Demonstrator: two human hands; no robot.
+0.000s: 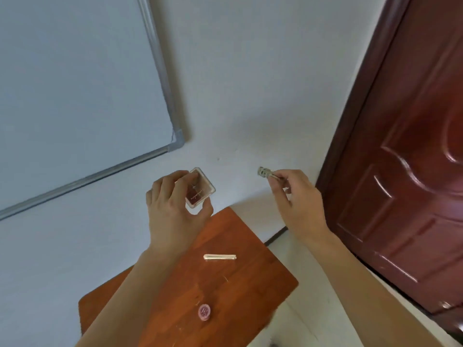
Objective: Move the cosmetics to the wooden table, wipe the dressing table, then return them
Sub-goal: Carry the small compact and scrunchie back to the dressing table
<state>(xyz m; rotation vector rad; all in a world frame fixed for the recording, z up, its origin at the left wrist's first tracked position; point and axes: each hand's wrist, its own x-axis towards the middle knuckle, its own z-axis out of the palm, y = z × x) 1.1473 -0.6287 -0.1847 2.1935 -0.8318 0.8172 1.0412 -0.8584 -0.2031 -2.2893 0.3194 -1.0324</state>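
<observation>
While both hands are raised over the far end of the wooden counter (250, 284), the head view shows four cosmetics in all: two held and two lying down. The left hand (172, 209) grasps one clear square compact (200, 190) with a reddish inside. Its fingers (175, 185) curl over the upper edge, the thumb sits under the lower corner, and the compact is off the counter. The right hand (294, 196) pinches one small silvery item (264, 172) at its fingertips; what it is cannot be told. On the counter lie one pale slim tube (219, 257) near the middle and one round pink pot (204, 312) nearer the person, well apart. One whiteboard (75, 96) hangs at the left, and one dark red door (413, 171) stands at the right.
</observation>
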